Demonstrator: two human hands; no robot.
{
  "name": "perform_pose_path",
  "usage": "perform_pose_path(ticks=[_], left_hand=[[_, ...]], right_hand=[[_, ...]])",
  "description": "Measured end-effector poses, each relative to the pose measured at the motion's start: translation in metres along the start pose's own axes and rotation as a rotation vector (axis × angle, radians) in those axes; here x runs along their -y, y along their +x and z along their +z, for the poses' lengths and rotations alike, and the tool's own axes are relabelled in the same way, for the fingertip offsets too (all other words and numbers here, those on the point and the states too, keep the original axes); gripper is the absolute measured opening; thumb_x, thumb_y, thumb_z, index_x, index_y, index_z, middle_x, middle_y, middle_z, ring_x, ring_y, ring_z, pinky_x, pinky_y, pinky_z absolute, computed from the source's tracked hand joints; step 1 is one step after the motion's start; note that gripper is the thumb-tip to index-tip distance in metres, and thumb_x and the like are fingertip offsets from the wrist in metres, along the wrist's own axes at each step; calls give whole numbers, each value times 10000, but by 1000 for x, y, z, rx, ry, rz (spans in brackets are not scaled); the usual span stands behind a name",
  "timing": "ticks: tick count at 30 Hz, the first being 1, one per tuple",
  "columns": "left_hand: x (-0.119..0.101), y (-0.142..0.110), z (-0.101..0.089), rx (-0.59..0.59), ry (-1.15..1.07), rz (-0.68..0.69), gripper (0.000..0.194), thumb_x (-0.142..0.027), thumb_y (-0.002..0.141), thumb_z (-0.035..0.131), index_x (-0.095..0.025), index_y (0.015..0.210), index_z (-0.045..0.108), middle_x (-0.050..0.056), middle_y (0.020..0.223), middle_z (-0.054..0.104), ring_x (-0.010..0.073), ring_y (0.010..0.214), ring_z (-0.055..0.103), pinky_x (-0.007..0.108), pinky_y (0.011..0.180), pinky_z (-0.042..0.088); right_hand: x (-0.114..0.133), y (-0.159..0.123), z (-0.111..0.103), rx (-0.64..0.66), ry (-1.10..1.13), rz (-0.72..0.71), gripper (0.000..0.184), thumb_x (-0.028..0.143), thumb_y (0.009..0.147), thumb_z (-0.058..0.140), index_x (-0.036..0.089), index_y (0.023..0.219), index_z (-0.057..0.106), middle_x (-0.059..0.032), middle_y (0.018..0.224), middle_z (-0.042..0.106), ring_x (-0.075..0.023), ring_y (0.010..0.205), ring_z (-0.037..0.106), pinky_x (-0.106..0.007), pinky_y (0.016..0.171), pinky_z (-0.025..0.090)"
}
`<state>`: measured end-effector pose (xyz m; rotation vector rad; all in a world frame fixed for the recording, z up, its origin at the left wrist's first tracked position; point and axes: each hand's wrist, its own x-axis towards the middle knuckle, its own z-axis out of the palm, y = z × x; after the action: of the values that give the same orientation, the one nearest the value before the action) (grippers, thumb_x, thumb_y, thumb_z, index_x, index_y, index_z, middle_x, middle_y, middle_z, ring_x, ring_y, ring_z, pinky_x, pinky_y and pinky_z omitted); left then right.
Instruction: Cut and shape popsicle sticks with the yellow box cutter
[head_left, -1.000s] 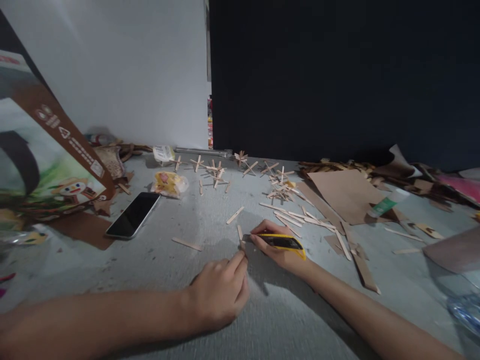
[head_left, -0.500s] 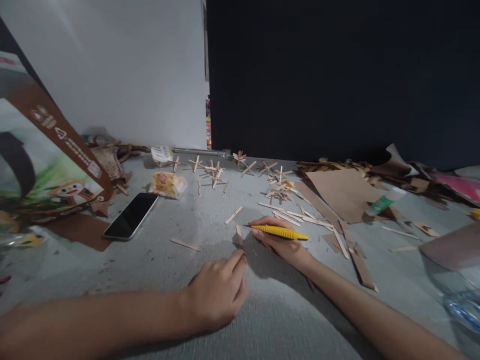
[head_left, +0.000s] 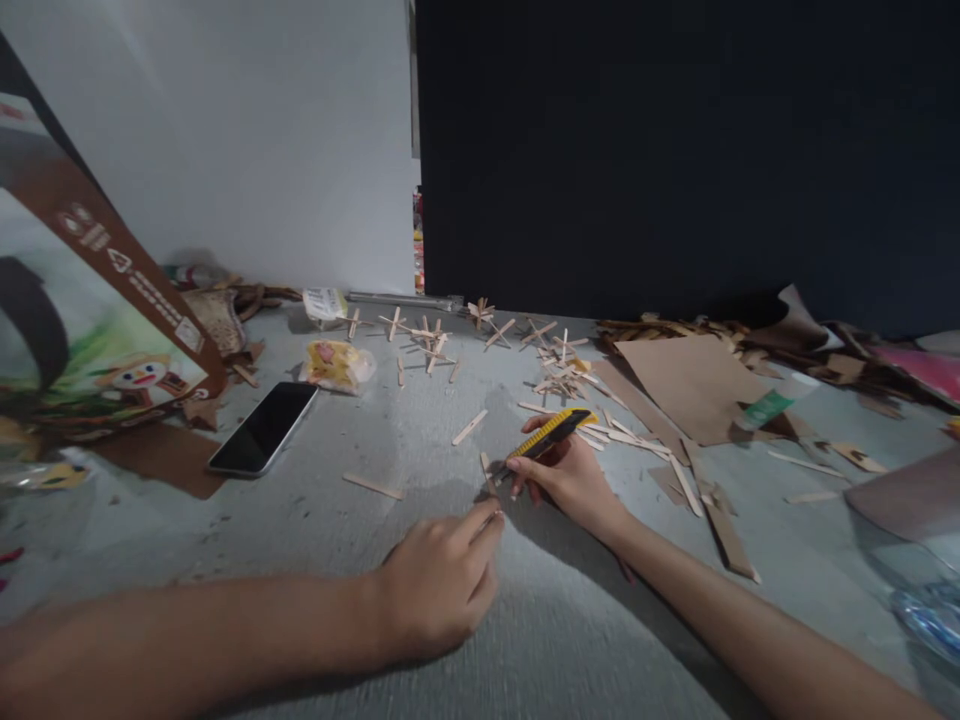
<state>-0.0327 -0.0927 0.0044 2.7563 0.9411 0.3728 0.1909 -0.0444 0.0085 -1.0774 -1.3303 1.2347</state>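
In my right hand is a yellow utility knife, gripped like a pen and slanting down to the left. Its tip is close to a small wooden craft stick, and I cannot tell if the two touch. My left hand rests on the grey table, its thumb and forefinger pinching the near end of that stick. Two loose sticks lie nearby: one stick beyond my hands, and another stick to the left.
A phone and a wrapped snack lie left. Crossed stick pieces stand at the back. Loose sticks, cardboard and a glue tube are on the right. A large printed bag stands far left.
My right hand has turned the knife from nearly level to slanted, its tip now down by the stick. My left hand keeps its pinch in nearly the same place.
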Motion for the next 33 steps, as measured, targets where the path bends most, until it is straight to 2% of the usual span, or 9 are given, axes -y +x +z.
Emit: perform_pose_path(ticks=[5,14,19,24,28,33], left_hand=[[1,0,2,-13,-9,4,487,-160,988,453,-110,1441,623,221,1470,669,322,1033,797,489,889,666],[-2,1,-2,11,26,4,487,-145,963,480,-99,1428,615,215,1457,679,320,1046,796,467,878,667],[-3,2,-3,27,57,-1,493,-145,954,479,-106,1424,617,199,1468,680,301,1027,797,440,866,663],[-2,1,0,14,43,1,508,-143,948,471,-93,1433,614,216,1473,673,317,1019,799,471,858,668],[-2,1,0,14,20,-5,493,-148,951,479,-90,1418,627,222,1456,678,331,1031,797,483,863,669],[-2,1,-2,-8,-5,2,467,-150,973,471,-91,1404,642,221,1445,685,334,1055,795,492,892,665]], right_hand=[[3,1,2,46,5,-23,578,600,746,893,281,897,436,20,635,708,-198,536,686,-276,466,495],[0,0,1,80,-32,-30,524,586,799,839,281,922,432,-2,731,728,-218,614,728,-307,518,536],[3,0,1,76,-34,-42,499,572,809,831,278,918,442,-11,710,738,-200,559,682,-302,510,511],[5,-3,2,77,-76,-54,416,539,836,798,265,887,489,-18,686,734,-177,516,626,-296,512,497],[5,-3,4,66,-182,-79,336,499,853,759,242,755,567,-20,591,659,-174,501,585,-298,508,473],[3,0,6,69,-222,-96,365,480,849,742,249,641,550,1,517,574,-163,461,527,-293,470,424]])
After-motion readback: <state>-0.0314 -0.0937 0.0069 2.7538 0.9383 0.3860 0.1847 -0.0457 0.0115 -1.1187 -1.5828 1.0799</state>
